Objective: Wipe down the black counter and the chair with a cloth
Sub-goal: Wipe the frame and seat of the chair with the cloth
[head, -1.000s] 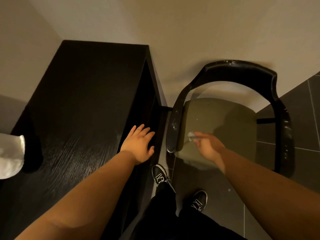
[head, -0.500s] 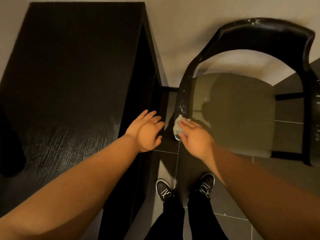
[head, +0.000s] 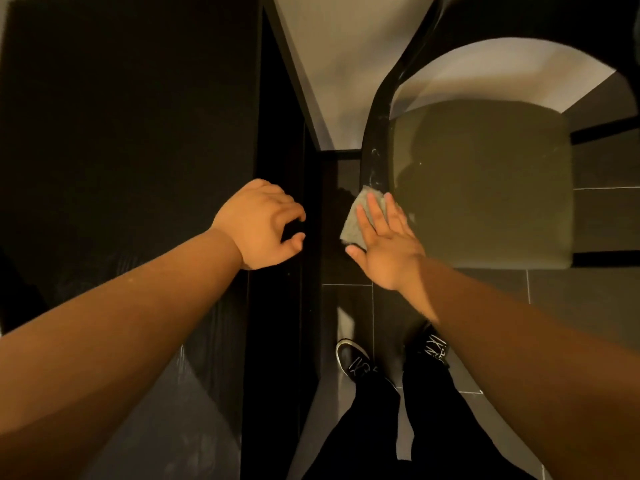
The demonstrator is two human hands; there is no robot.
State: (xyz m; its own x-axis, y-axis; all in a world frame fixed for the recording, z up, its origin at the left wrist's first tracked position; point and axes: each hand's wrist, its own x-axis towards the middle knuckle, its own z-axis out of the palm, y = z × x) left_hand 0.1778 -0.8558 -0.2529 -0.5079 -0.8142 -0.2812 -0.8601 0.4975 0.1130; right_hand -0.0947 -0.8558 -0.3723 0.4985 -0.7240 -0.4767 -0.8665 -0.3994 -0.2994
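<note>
The black counter (head: 131,133) fills the left half of the view, its wood-grain top showing faint wipe streaks near me. To the right stands the chair (head: 375,140), with a curved black frame and an olive seat (head: 485,188). My right hand (head: 384,244) lies flat with spread fingers on a grey cloth (head: 356,220), pressing it onto the front end of the chair's left armrest. My left hand (head: 263,230) rests at the counter's right edge, fingers curled over the edge, holding nothing else.
A pale wall (head: 346,46) runs behind the counter and chair. Dark floor tiles (head: 588,299) lie below. My two black shoes (head: 356,362) stand in the narrow gap between the counter and the chair.
The view has tilted down and closer. My right hand has flattened over the cloth and slid it along the armrest's front end. My left fingers have curled over the counter edge.
</note>
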